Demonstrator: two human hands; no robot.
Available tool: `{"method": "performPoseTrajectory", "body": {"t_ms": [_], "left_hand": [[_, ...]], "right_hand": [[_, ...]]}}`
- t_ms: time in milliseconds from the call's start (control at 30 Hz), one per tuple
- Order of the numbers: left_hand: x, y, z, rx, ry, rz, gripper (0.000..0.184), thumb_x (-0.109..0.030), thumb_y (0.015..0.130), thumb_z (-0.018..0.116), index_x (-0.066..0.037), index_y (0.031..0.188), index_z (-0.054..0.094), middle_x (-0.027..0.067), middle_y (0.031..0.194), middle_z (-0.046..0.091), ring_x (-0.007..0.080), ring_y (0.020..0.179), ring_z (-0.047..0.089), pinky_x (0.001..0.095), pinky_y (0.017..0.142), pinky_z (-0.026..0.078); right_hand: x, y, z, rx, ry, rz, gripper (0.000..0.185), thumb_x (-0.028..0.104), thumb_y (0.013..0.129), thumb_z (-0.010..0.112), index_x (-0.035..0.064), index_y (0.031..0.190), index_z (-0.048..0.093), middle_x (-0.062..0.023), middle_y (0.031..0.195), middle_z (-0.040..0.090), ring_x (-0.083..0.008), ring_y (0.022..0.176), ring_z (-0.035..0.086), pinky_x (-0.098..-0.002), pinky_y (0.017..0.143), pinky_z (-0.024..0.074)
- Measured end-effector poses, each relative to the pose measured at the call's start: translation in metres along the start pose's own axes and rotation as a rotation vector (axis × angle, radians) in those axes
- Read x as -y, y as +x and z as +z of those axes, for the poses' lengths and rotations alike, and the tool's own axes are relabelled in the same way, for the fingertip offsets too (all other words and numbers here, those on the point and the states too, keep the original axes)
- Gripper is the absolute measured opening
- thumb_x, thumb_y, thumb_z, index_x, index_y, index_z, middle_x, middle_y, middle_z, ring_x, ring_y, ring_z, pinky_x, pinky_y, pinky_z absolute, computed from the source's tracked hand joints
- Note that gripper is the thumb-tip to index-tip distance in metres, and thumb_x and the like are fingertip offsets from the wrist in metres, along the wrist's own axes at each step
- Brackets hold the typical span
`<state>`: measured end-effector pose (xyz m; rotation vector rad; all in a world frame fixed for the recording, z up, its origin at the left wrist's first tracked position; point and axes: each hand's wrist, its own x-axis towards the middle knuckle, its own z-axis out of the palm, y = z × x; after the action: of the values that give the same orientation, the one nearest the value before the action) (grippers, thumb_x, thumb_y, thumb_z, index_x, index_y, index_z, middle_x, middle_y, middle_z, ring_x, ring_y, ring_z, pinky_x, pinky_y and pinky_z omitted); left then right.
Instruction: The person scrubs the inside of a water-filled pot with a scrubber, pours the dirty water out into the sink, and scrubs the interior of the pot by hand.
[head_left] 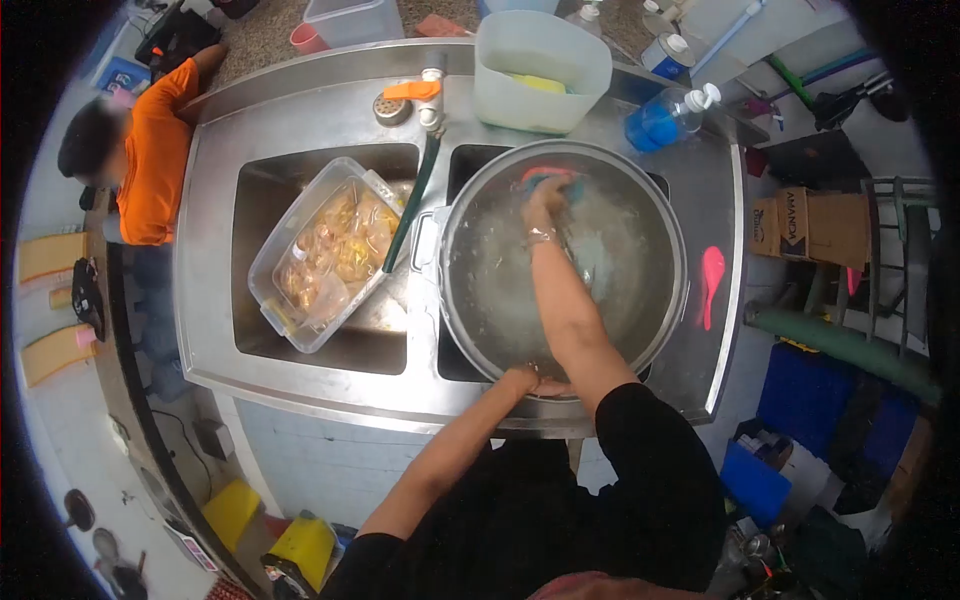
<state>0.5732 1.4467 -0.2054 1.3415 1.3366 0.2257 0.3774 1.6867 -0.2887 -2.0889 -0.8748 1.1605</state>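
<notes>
A large round metal pot [475,290] full of cloudy water sits over the right basin of the steel sink. Inside it, near the far wall, my right hand [545,205] is closed on a pink and blue cloth or scrubber [553,177], partly under the water. My left hand [535,383] rests at the pot's near rim, its fingers over the edge; how tightly they hold it is hard to make out. Left of the pot, a clear plastic tub [290,262] with bagged yellowish food [345,240] stands tilted in the left basin.
A green hose [415,200] hangs from the orange-handled tap [428,95]. Behind the pot stand a translucent bin [540,75] and a blue soap bottle [663,122]. A pink spoon [712,285] lies at the right. A person in orange [158,150] is at the far left.
</notes>
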Motion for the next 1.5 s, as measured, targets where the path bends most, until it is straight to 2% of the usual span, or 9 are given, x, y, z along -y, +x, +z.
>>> {"method": "performPoseTrajectory", "body": {"t_ms": [67,100,200,233,733,900,1000,1100,1500], "left_hand": [[0.004,0.002,0.003,0.032,0.033,-0.055,0.089,-0.077,0.079,0.041,-0.008,0.134,0.049,0.0153,0.142,0.044,0.0344,0.133,0.038,0.0432,0.110,0.030],[0.006,0.001,0.004,0.049,0.053,-0.090,0.089,-0.077,0.078,0.041,-0.007,0.134,0.050,0.0158,0.141,0.044,0.0345,0.133,0.039,0.0433,0.110,0.030],[0.014,0.001,0.008,0.095,0.110,-0.177,0.091,-0.079,0.077,0.040,-0.006,0.131,0.052,0.0170,0.139,0.046,0.0349,0.131,0.041,0.0436,0.108,0.032],[0.016,0.002,0.009,0.104,0.126,-0.201,0.092,-0.079,0.077,0.040,-0.005,0.130,0.052,0.0174,0.138,0.047,0.0351,0.130,0.042,0.0437,0.108,0.033],[0.015,-0.021,-0.013,0.099,0.331,-0.328,0.103,-0.086,0.072,0.036,0.002,0.118,0.063,0.0237,0.126,0.057,0.0372,0.120,0.054,0.0452,0.102,0.041],[-0.060,-0.083,-0.069,0.121,0.259,-0.347,0.113,-0.094,0.067,0.034,0.007,0.107,0.067,0.0280,0.120,0.060,0.0405,0.115,0.057,0.0480,0.100,0.042],[-0.048,-0.098,-0.053,-0.270,0.440,0.015,0.106,-0.090,0.067,0.043,0.008,0.097,0.068,0.0274,0.109,0.064,0.0396,0.105,0.062,0.0469,0.094,0.047],[-0.058,-0.105,-0.065,-0.044,0.455,-0.130,0.100,-0.086,0.067,0.051,0.008,0.096,0.067,0.0267,0.106,0.064,0.0388,0.102,0.063,0.0451,0.089,0.050],[-0.035,-0.095,-0.060,-0.035,0.275,-0.124,0.078,-0.071,0.070,0.063,0.004,0.089,0.067,0.0255,0.097,0.065,0.0404,0.091,0.065,0.0447,0.082,0.053]], "right_hand": [[0.040,-0.009,-0.036,-0.097,-0.035,0.114,0.067,0.058,0.092,0.038,-0.0031,0.102,0.065,-0.0229,0.093,0.070,-0.0416,0.084,0.068,-0.0489,0.073,0.0531],[0.027,0.027,-0.012,-0.301,0.249,0.136,0.066,0.054,0.093,0.038,-0.0045,0.105,0.065,-0.0238,0.096,0.069,-0.0416,0.087,0.067,-0.0492,0.076,0.0534],[0.059,0.043,-0.055,-0.296,0.340,0.456,0.067,0.053,0.093,0.036,-0.0055,0.109,0.064,-0.0254,0.101,0.068,-0.0392,0.095,0.066,-0.0490,0.088,0.0510],[0.084,0.026,-0.086,-0.238,0.403,0.591,0.071,0.055,0.093,0.037,-0.0074,0.114,0.061,-0.0288,0.116,0.062,-0.0354,0.110,0.061,-0.0455,0.097,0.0471],[0.005,0.074,-0.272,-0.094,0.879,0.642,0.052,0.048,0.093,0.040,0.0014,0.104,0.059,-0.0187,0.102,0.059,-0.0288,0.092,0.055,-0.0402,0.082,0.0437],[0.009,0.094,-0.262,-0.081,0.919,0.629,0.046,0.046,0.093,0.040,0.0043,0.100,0.058,-0.0153,0.098,0.058,-0.0266,0.085,0.053,-0.0384,0.077,0.0426],[0.021,0.100,-0.245,-0.043,0.937,0.636,0.042,0.045,0.093,0.041,0.0061,0.098,0.058,-0.0132,0.095,0.058,-0.0253,0.082,0.052,-0.0373,0.074,0.0419],[0.031,0.101,-0.224,0.003,0.953,0.649,0.039,0.043,0.093,0.042,0.0078,0.096,0.057,-0.0112,0.092,0.057,-0.0240,0.078,0.051,-0.0362,0.071,0.0413],[0.048,0.110,-0.070,0.291,1.013,0.760,0.026,0.038,0.093,0.044,0.0148,0.087,0.056,-0.0031,0.081,0.055,-0.0187,0.063,0.046,-0.0319,0.059,0.0385]]}}
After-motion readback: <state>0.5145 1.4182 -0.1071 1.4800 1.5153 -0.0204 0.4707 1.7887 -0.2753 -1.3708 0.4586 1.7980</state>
